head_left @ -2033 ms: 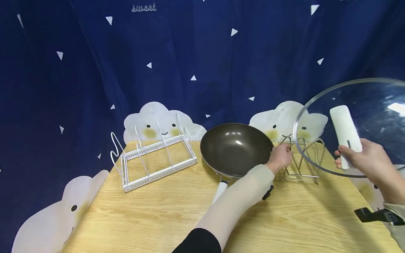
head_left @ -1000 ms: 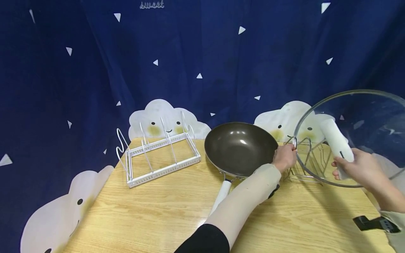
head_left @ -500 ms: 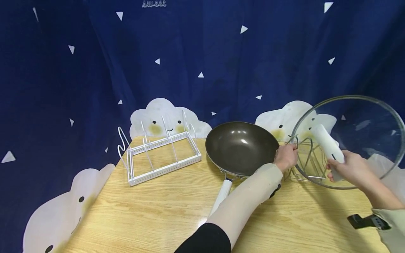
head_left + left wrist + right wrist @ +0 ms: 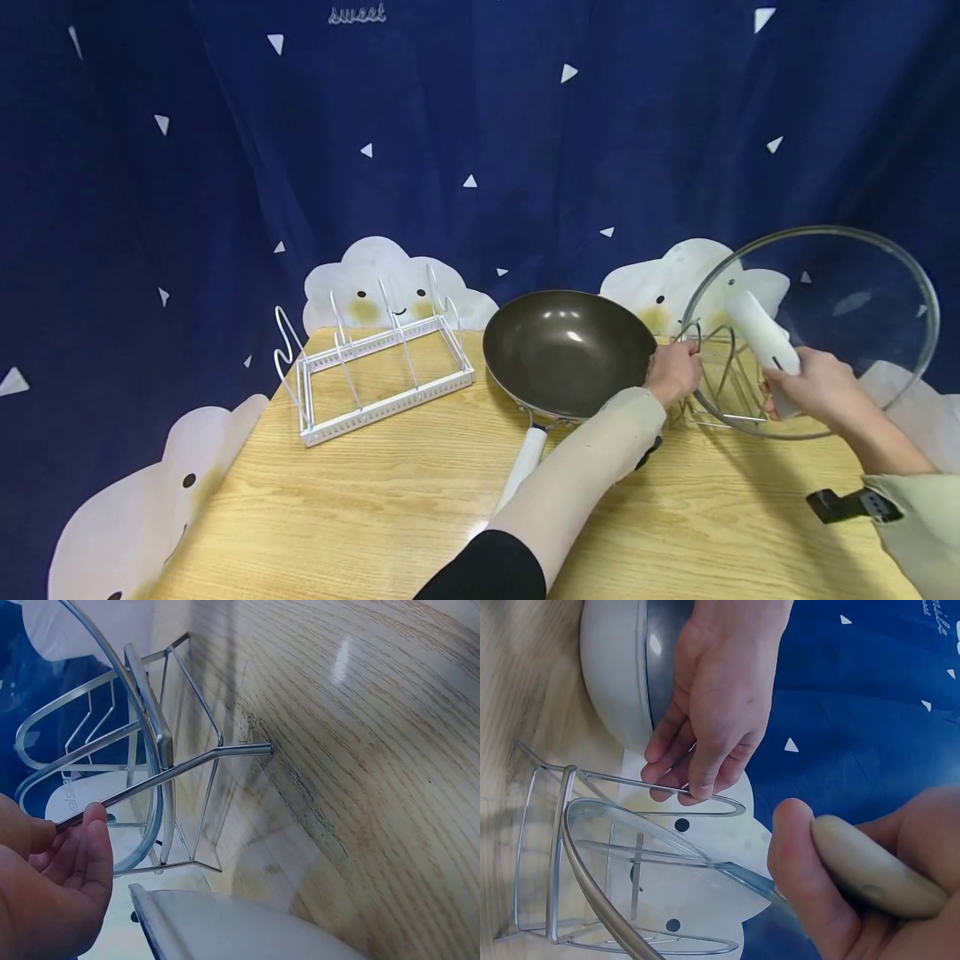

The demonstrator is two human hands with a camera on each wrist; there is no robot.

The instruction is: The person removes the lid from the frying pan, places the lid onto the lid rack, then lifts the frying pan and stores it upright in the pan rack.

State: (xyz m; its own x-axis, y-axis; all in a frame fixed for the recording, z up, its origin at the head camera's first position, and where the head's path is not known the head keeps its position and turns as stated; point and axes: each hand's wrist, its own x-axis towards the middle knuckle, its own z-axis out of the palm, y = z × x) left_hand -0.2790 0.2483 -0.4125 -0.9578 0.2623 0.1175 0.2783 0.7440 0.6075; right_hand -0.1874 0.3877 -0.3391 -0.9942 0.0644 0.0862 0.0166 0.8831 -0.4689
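Observation:
A glass lid [image 4: 862, 292] with a metal rim and a white handle [image 4: 757, 329] stands nearly upright at the right. My right hand [image 4: 817, 387] grips that handle. The lid's lower rim [image 4: 592, 889] lies among the wires of a small metal lid rack [image 4: 559, 847] in the right wrist view; whether it bears on the base I cannot tell. With thumb and fingers, my left hand [image 4: 60, 877] pinches a wire loop at the rack's near-left end. In the head view that hand is beside a dark wok [image 4: 566, 358], whose white handle [image 4: 521, 467] points toward me.
A white wire rack [image 4: 390, 415] with several upright dividers stands on the wooden table [image 4: 360, 517] at the left. Behind the table hangs a blue curtain [image 4: 450, 100] with white triangles and cloud faces. My left forearm crosses in front of the wok.
My right hand has brought the lid left and down, so its rim has come in among the small rack's wires. The left hand keeps its hold on the rack. The view has shifted slightly.

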